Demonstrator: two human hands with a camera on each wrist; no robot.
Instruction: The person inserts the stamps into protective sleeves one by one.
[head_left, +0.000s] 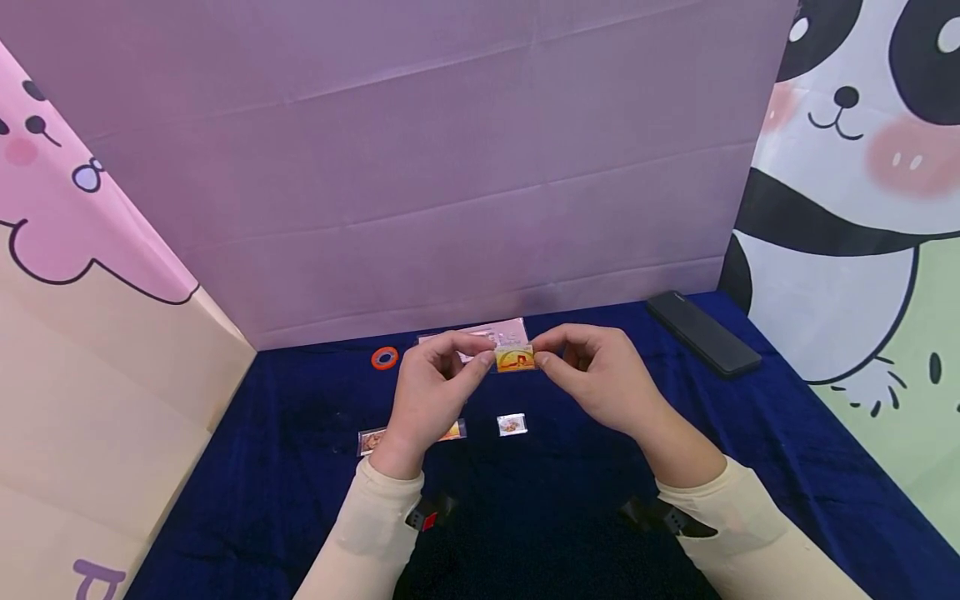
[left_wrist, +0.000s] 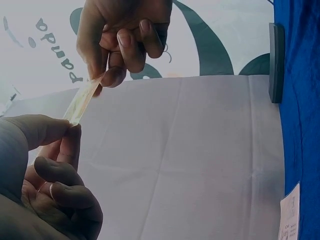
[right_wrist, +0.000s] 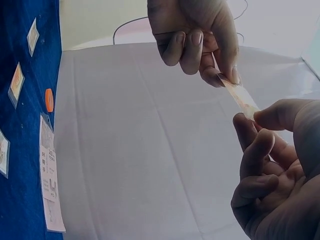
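Between my two hands, a small yellow-orange printed card (head_left: 515, 359) is held up above the table. My left hand (head_left: 437, 385) pinches its left edge between thumb and index finger. The right hand (head_left: 606, 377) pinches the opposite edge the same way. Seen from the left wrist, the card (left_wrist: 82, 102) looks thin, pale and slightly see-through, stretching from one hand's fingertips to the other's. The right wrist view has the card (right_wrist: 241, 99) tilted, the remaining fingers of both hands loosely curled.
Behind the hands lies a pink printed sheet (head_left: 512, 332), partly covered by them. An orange ring (head_left: 385, 358) is to its left. Nearer me are a small white-edged card (head_left: 512, 425) and others (head_left: 371, 440) partly behind my left wrist. A dark slab (head_left: 703, 333) lies at right.
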